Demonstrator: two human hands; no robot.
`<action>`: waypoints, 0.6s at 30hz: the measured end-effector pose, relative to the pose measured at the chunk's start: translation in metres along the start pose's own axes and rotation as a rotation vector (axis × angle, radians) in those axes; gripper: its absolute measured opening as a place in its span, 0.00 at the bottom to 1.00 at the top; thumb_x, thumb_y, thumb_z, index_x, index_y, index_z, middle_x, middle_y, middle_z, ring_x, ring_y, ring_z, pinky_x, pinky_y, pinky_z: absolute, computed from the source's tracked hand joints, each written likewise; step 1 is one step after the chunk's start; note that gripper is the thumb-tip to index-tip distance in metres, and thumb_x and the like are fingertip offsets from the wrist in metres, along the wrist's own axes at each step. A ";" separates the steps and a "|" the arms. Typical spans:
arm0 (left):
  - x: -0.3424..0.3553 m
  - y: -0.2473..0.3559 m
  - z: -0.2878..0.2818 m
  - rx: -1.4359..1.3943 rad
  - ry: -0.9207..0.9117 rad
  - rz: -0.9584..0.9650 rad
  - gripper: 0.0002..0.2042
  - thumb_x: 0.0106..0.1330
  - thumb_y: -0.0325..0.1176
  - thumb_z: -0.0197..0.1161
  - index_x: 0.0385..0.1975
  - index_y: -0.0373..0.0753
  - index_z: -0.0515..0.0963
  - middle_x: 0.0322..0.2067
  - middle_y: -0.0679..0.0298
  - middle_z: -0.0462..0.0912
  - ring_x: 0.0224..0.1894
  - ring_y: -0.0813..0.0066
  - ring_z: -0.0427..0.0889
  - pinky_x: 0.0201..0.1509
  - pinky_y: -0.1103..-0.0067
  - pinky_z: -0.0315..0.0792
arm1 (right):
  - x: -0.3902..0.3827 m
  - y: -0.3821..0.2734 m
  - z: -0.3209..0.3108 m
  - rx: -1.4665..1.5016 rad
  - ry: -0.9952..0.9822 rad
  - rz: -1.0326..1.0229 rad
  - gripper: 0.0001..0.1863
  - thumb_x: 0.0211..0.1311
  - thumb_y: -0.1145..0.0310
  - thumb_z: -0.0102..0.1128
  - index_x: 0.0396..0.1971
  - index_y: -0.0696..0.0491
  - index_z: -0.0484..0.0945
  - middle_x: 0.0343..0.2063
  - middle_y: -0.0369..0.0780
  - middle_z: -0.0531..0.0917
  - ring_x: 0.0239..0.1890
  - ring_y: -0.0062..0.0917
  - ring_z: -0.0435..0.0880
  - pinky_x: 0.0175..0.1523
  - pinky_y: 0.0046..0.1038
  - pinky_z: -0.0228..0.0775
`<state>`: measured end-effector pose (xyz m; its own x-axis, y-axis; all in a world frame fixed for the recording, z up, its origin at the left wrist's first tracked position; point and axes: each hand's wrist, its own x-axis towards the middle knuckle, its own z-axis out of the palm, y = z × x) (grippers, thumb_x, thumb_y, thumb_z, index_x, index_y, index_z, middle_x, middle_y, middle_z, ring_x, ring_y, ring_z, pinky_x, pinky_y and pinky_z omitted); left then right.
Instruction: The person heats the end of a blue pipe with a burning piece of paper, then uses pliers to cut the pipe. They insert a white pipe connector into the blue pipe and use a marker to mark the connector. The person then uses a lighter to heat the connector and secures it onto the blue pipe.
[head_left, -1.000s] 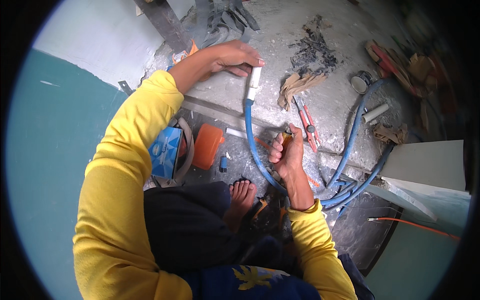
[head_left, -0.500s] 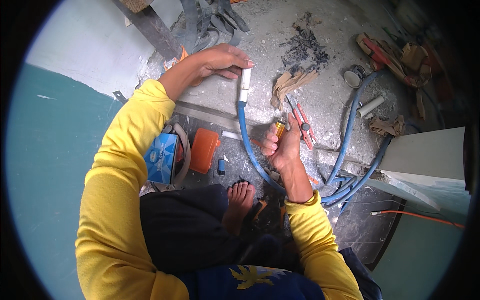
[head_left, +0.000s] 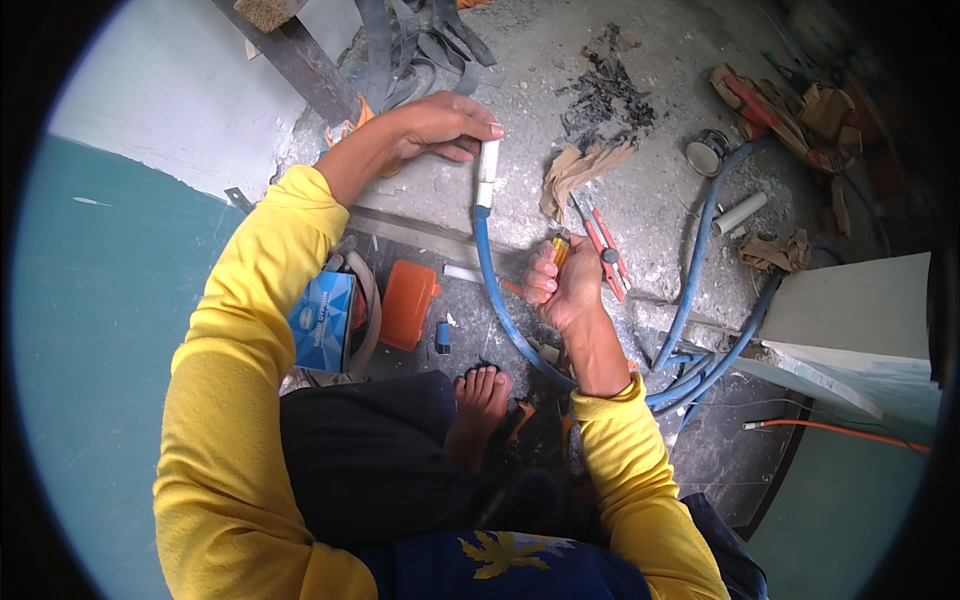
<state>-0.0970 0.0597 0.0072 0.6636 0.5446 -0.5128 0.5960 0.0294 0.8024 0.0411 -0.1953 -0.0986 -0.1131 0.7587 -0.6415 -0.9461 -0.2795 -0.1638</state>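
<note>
At the upper middle, my left hand [head_left: 440, 125] pinches the top end of a short white plastic pipe [head_left: 487, 170] between thumb and fingers. The pipe stands nearly upright, its lower end joined to a blue flexible hose [head_left: 486, 255]. That hose curves down and passes behind my right wrist. A yellow lighter [head_left: 560, 250] sits in my closed right hand [head_left: 572, 285], its metal top pointing up; no flame shows. Just beyond this hand lies a red-handled tool [head_left: 604, 245] resembling pliers.
An orange plastic case [head_left: 408, 305], a blue box [head_left: 322, 320] and a small blue piece [head_left: 443, 336] lie left of the hose. Coils of blue hose [head_left: 685, 385], a tin can [head_left: 708, 153] and a white pipe piece [head_left: 740, 214] are at right. Brown paper [head_left: 580, 175] lies ahead.
Both hands keep their grips. The left hand and white pipe have shifted very slightly, and the lighter has tilted a little in my right hand.
</note>
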 end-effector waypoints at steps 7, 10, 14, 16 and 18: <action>-0.001 -0.001 0.000 0.016 0.010 0.002 0.21 0.71 0.43 0.73 0.56 0.36 0.81 0.51 0.62 0.84 0.54 0.74 0.84 0.58 0.78 0.82 | -0.005 0.004 -0.001 -0.058 0.023 -0.034 0.24 0.71 0.44 0.35 0.20 0.45 0.64 0.14 0.29 0.61 0.13 0.19 0.55 0.18 0.24 0.44; -0.001 -0.001 0.001 0.010 0.007 0.004 0.22 0.71 0.43 0.73 0.57 0.35 0.81 0.51 0.62 0.84 0.55 0.74 0.84 0.58 0.77 0.82 | -0.004 0.002 0.001 -0.059 0.054 -0.032 0.24 0.71 0.44 0.34 0.20 0.44 0.64 0.13 0.29 0.61 0.12 0.19 0.54 0.19 0.25 0.44; 0.000 -0.004 -0.003 0.018 -0.007 -0.003 0.23 0.71 0.43 0.72 0.58 0.34 0.80 0.51 0.61 0.83 0.55 0.74 0.83 0.59 0.76 0.83 | -0.004 0.000 0.005 -0.086 0.069 -0.010 0.23 0.71 0.46 0.33 0.20 0.45 0.64 0.13 0.30 0.61 0.12 0.19 0.55 0.19 0.26 0.45; 0.001 -0.003 -0.002 0.017 -0.007 0.002 0.23 0.71 0.43 0.72 0.58 0.34 0.79 0.52 0.61 0.83 0.56 0.74 0.83 0.59 0.76 0.82 | -0.002 -0.001 0.003 -0.084 0.058 0.003 0.24 0.71 0.45 0.34 0.20 0.45 0.65 0.13 0.30 0.60 0.13 0.19 0.54 0.19 0.26 0.45; 0.001 -0.003 -0.002 0.015 -0.008 0.004 0.23 0.71 0.43 0.72 0.59 0.34 0.79 0.52 0.61 0.83 0.56 0.74 0.83 0.59 0.76 0.82 | -0.003 -0.002 0.003 -0.085 0.056 -0.012 0.24 0.71 0.45 0.34 0.21 0.45 0.65 0.13 0.30 0.60 0.13 0.19 0.54 0.19 0.26 0.45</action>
<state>-0.0987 0.0615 0.0050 0.6695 0.5378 -0.5124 0.6004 0.0144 0.7996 0.0420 -0.1952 -0.0938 -0.0828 0.7290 -0.6794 -0.9178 -0.3215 -0.2330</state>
